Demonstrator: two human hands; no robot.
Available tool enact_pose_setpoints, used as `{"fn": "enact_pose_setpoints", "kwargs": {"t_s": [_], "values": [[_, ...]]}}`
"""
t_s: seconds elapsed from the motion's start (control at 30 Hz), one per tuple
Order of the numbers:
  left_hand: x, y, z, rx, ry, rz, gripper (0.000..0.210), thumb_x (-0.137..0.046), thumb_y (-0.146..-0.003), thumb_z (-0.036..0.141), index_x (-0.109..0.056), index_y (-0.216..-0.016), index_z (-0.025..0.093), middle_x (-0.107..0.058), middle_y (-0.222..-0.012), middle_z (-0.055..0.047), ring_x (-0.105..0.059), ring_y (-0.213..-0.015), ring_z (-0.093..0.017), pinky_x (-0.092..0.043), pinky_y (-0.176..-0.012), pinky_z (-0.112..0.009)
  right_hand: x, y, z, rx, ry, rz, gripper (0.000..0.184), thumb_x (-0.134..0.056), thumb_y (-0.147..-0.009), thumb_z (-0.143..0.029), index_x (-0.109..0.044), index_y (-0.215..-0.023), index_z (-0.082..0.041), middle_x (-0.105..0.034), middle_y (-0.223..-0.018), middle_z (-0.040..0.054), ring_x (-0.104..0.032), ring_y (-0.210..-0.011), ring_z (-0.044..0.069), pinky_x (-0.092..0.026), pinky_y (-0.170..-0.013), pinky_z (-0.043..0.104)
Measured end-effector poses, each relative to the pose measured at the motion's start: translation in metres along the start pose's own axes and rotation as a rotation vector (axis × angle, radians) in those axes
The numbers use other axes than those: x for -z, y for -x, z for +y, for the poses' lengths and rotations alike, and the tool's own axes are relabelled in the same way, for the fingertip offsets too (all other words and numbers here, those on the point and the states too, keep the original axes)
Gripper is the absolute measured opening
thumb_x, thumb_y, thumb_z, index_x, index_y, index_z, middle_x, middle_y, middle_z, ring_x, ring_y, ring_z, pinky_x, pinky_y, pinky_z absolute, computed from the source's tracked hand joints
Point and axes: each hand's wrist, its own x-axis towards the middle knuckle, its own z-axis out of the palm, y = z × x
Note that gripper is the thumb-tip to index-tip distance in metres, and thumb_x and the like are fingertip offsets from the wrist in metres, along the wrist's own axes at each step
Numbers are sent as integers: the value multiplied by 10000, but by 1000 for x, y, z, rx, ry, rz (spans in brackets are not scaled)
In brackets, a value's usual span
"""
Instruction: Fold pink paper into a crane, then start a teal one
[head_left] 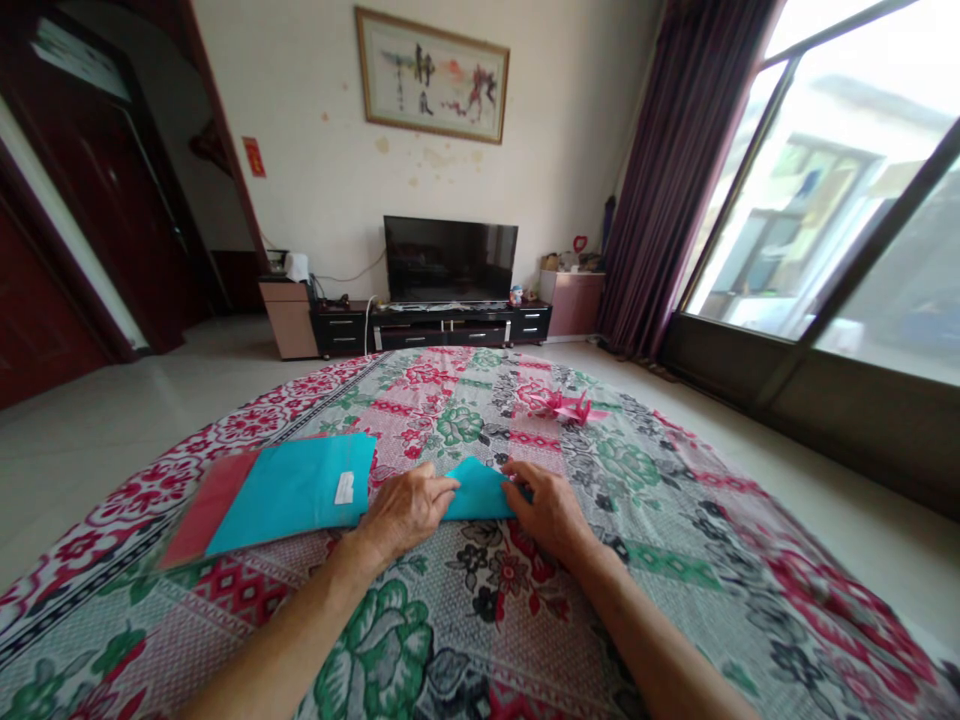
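A blue sheet of folding paper [478, 492], creased into a roughly triangular shape with its peak pointing away from me, lies on the patterned tablecloth [420, 640]. At its left edge my left hand [409, 505] pinches the paper between thumb and fingers. My right hand [547, 500] grips the right edge, its fingers curled over the paper. Left of my left hand is a clear packet of blue and red paper sheets [292, 490] with a small white label. Farther off to the right, pink folded paper figures [574, 407] rest on the cloth.
Beyond the table's far edge, a black television [450, 260] stands on a low cabinet [442, 330]. A framed picture [435, 75] hangs above. Purple curtains [671, 170] and a large window [847, 200] are on the right, dark red doors [97, 180] on the left.
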Motion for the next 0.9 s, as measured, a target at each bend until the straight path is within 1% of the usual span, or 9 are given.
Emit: {"fn": "enact_pose_setpoints", "kwargs": {"t_s": [0.1,0.2,0.3,0.4,0.47,0.53,0.67,0.7,0.9], "values": [[1,0,0,9,32,3,283,-427,-879,326,-693,-968,292,-597,-751,-24,-589,-727,-150,-441,-661,-252,-1,0,1,10,29,-16,191,-488,-818,-248,-624,-949,-214,-658,-809,20,-604,-742,160,-431,-708,256],[0,-1,-1,2,49,5,267,-441,-872,326,-697,-941,297,-594,-740,-16,-587,-722,-143,-436,-664,-246,0,0,-1,-14,60,-29,231,-496,-788,-211,-624,-980,-204,-647,-795,22,-593,-717,155,-424,-690,248],[-1,-1,-2,-13,50,-1,269,-441,-871,333,-696,-951,297,-591,-738,-14,-583,-717,-137,-431,-651,-238,1,-3,-8,-47,116,-30,277,-508,-752,-177,-629,-1002,-188,-636,-839,44,-591,-741,156,-420,-692,242],[-1,-2,-3,-21,36,-8,275,-438,-871,332,-689,-980,307,-586,-743,-19,-582,-716,-144,-430,-650,-247,-2,-8,-16,-99,202,-9,240,-474,-813,-267,-660,-938,-179,-626,-864,78,-593,-775,169,-417,-710,258],[-1,-2,-4,-28,22,-15,271,-443,-867,322,-688,-981,312,-582,-740,-20,-581,-721,-149,-429,-656,-249,-3,-13,-20,-113,268,-20,299,-451,-841,-365,-681,-858,-174,-625,-850,96,-590,-797,187,-413,-720,279],[0,-2,-3,-39,15,-22,269,-444,-866,313,-687,-979,308,-581,-744,-21,-579,-726,-149,-426,-658,-245,-2,-17,-23,-131,321,-54,298,-500,-807,-408,-689,-840,-180,-627,-856,99,-587,-800,200,-408,-699,289],[2,-3,-2,-41,9,-33,276,-428,-874,321,-681,-982,302,-580,-764,-18,-575,-721,-142,-423,-659,-237,1,-26,-23,-148,370,-177,198,-574,-740,-347,-698,-784,-199,-637,-828,82,-590,-754,198,-392,-653,288],[2,-3,-2,-40,7,-38,276,-428,-874,323,-680,-983,303,-578,-763,-17,-574,-720,-142,-423,-659,-237,0,-28,-23,-142,371,-184,194,-571,-740,-338,-698,-774,-196,-637,-827,84,-590,-765,200,-391,-659,289],[2,-4,-3,-42,-10,-48,266,-434,-866,314,-679,-969,304,-578,-753,-17,-570,-724,-151,-421,-654,-242,-15,-37,-24,-139,348,-94,280,-573,-745,-401,-694,-876,-185,-613,-916,117,-569,-850,226,-401,-707,317]]}}
